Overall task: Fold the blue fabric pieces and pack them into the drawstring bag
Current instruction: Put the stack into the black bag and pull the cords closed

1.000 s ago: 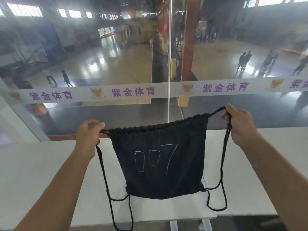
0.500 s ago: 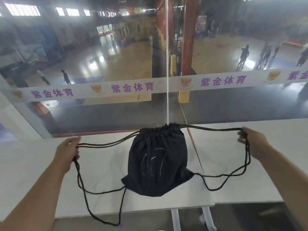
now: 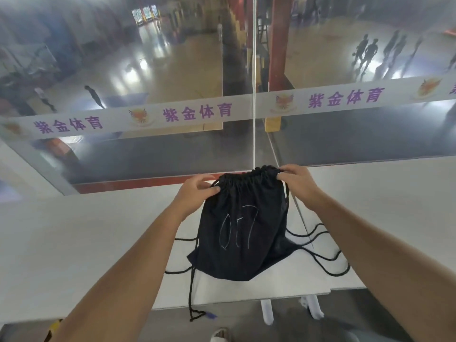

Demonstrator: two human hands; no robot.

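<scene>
Now cinched black drawstring bag [image 3: 243,228]

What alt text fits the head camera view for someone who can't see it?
The left hand and right hand grip the gathered top of a black drawstring bag with white handwritten digits, resting on a white table. Its cords trail loose over the table; beyond a glass barrier lies an indoor sports court.

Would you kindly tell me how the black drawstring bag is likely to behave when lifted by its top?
Probably floppy: the drawstring bag creases and sags below its gathered mouth, which the left hand and right hand pinch. It likely weighs little, since it looks fairly flat. The loose cords would probably trail and could snag.
</scene>
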